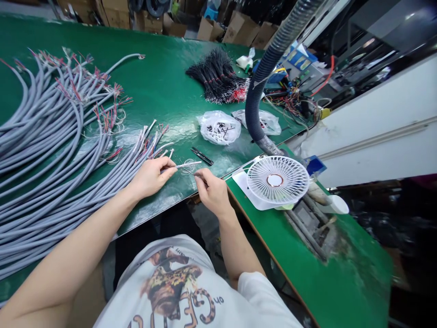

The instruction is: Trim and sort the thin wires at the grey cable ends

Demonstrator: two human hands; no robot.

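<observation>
My left hand (153,175) pinches a cable near its end, and the cable's pale stripped end (191,164) sticks out to the right past the fingertips. My right hand (212,191) is closed, thumb against forefinger, on a thin strand (187,171) that runs back toward the cable at my left fingers. Under and beside my left forearm lies a bundle of grey cables (112,182), with red, blue and white wire ends showing. Just beyond my hands, a pair of black thread snips (202,156) rests on the green table.
More grey cables (41,132) with frayed ends cover the table's left. Black wires in bundles (218,75) lie at the back. A plastic bag (219,128) of small dark pieces sits nearer. A ribbed hose (256,100) and a white fan (278,180) stand to the right.
</observation>
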